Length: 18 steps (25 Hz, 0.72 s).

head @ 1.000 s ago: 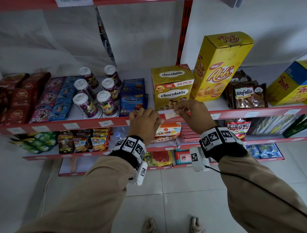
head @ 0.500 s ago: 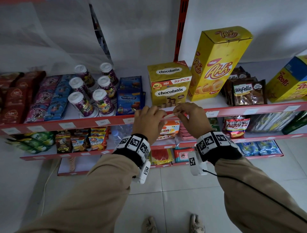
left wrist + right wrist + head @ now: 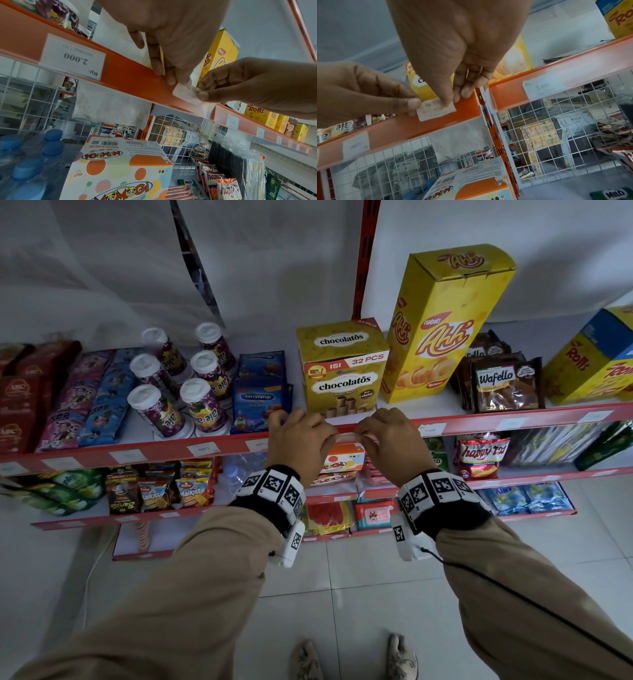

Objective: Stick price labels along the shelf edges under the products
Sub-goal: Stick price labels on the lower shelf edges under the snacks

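Note:
A small white price label [image 3: 347,436] lies against the red shelf edge [image 3: 479,422], just below the yellow chocolatos box [image 3: 342,371]. My left hand [image 3: 301,440] pinches the label's left end and my right hand [image 3: 387,440] its right end. In the left wrist view, the left fingertips [image 3: 171,81] touch the label [image 3: 186,94] from above while the right hand [image 3: 211,88] pinches the other end. The right wrist view has my right thumb [image 3: 445,100] pressing on the label [image 3: 435,112] and the left thumb [image 3: 412,104] at its edge.
Other white labels [image 3: 203,449] [image 3: 433,429] sit along the same edge, one reading Rp. 2.000 [image 3: 72,56]. The shelf holds capped cups [image 3: 202,405], a SariWangi box [image 3: 260,402] and a tall Nabati box [image 3: 442,320]. A Momogi box [image 3: 120,169] stands on the shelf below.
Both hands have brought the label down from in front of the chocolatos box onto the face of the shelf edge. The head view has shifted slightly.

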Motion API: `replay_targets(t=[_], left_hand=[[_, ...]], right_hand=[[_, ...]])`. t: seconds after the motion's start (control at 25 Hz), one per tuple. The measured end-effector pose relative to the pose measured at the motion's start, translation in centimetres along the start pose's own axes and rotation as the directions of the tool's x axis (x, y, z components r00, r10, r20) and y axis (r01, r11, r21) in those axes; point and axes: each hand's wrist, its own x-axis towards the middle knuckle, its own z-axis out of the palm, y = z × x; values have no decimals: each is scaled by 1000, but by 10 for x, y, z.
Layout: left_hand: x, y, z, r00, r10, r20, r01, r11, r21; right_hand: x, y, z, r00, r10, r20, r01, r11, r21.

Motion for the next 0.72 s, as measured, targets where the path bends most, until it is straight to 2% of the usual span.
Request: replay_targets(t=[0.28, 0.44, 0.72], left_hand=[[6, -2, -4, 999, 42, 0, -42, 999, 3], [6, -3, -6, 995, 84, 53, -87, 994, 70], [6, -1, -6, 992, 113, 59, -120, 987, 111]], right_hand=[[-1, 0, -4, 1000, -10, 13, 11, 1000, -28], [-1, 0, -5, 999, -9, 44, 11, 999, -49], [0, 2, -7, 996, 6, 95, 2, 997, -81]])
